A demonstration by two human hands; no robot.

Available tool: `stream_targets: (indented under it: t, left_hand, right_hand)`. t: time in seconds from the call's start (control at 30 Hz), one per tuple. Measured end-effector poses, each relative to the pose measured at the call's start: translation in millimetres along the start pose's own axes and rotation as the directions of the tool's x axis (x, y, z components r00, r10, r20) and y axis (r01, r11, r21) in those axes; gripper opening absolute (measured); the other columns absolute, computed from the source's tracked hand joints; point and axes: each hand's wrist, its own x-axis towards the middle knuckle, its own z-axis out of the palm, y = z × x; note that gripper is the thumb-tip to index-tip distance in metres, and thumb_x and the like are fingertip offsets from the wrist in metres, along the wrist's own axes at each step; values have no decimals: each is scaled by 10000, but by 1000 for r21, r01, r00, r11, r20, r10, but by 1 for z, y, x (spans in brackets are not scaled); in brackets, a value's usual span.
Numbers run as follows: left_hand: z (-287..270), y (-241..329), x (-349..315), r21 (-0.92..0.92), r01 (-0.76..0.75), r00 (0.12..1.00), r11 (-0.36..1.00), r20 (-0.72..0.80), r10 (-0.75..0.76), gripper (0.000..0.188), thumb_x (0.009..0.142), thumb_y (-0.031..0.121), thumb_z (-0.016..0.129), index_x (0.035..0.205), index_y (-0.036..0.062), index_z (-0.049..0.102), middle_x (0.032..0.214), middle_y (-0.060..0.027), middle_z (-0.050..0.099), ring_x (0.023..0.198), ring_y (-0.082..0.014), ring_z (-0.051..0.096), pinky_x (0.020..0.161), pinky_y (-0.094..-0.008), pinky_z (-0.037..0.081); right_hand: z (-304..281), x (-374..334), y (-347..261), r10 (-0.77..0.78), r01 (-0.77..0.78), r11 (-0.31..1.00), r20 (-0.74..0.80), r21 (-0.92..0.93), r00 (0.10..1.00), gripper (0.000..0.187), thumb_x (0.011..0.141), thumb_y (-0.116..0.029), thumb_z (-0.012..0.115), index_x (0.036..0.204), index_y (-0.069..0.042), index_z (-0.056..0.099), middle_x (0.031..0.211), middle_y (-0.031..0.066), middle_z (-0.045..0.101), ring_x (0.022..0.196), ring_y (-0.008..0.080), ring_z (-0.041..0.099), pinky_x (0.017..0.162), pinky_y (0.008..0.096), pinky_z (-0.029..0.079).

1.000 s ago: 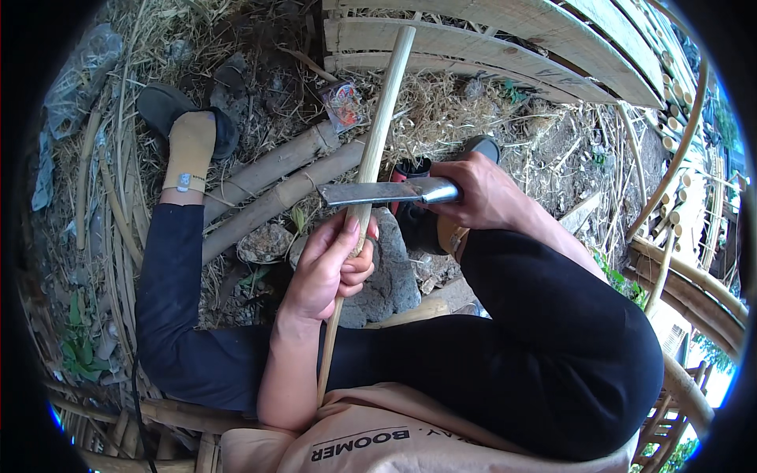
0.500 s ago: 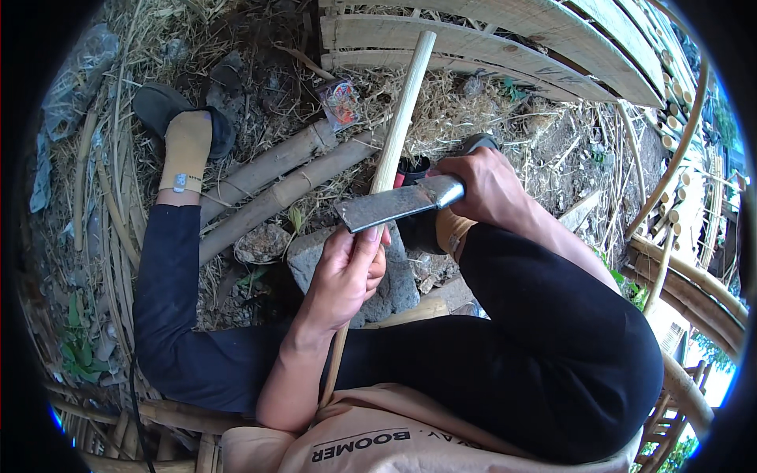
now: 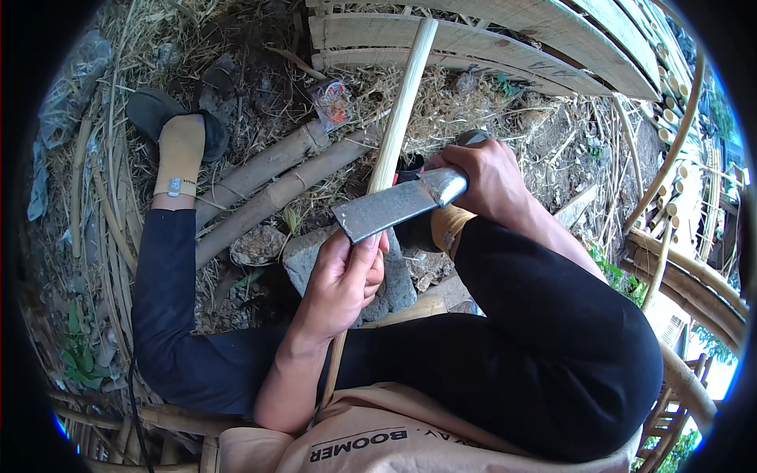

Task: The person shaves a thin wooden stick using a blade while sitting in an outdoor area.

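A long pale stick [image 3: 402, 106], shaved smooth at its upper part, slants from my body away toward the planks. My left hand [image 3: 341, 284] is closed round its lower half, thumb on top. Across the stick, just above that thumb, lies the broad grey metal blade of a knife [image 3: 386, 209], a short machete by its look. My right hand [image 3: 493, 177] is closed at the blade's rounded metal socket; the handle itself is hidden in the fist. Where the edge meets the stick is covered by the blade. The stick's near end reaches my beige shirt [image 3: 378, 430].
Grey stones [image 3: 311, 256] and bamboo poles [image 3: 268, 185] lie between my legs on straw-strewn ground. A wooden plank panel [image 3: 465, 43] stands ahead, beside a stack of cut bamboo [image 3: 674, 173] at right. A crumpled plastic bag [image 3: 79, 83] is at far left.
The blade's flat face has tilted a little more into view, and my right hand has shifted slightly to the right. My left hand keeps its grip on the stick.
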Motion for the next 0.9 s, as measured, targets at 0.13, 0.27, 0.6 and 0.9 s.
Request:
stream_targets:
  t: [0.13,0.27,0.6,0.9]
  left_hand:
    - [-3,2,-2,-41,28,1000,999,2,-28,238,1116,292,421,1035,80,496,656,74,346,509,9,262,434,-181,209]
    - [-3,3,-4,-28,23,1000,999,-7,-24,244,1119,296,413,1038,80,495,654,77,344,511,9,266,436,-180,212]
    - [-5,-7,-21,-35,78,995,996,58,-75,303,1111,345,423,1007,78,520,643,93,357,513,15,272,441,-175,212]
    - [-16,-2,-2,-228,103,986,968,155,-69,294,1110,335,409,1077,57,500,615,71,314,467,8,209,398,-190,141]
  right_hand:
    - [1,2,-3,33,-34,999,-23,-16,999,209,717,-142,742,925,-137,759,697,135,684,677,344,691,657,458,546]
    - [5,0,1,62,-63,998,-86,-11,994,186,858,-264,741,806,-86,719,659,153,648,622,381,653,593,475,516]
    - [-1,-5,16,99,-74,984,-151,160,984,222,655,-67,710,875,-69,732,740,175,689,730,385,694,711,452,560]
    - [15,2,10,-15,17,978,-13,207,1000,158,651,-82,727,799,-65,673,693,158,660,706,378,673,656,475,515]
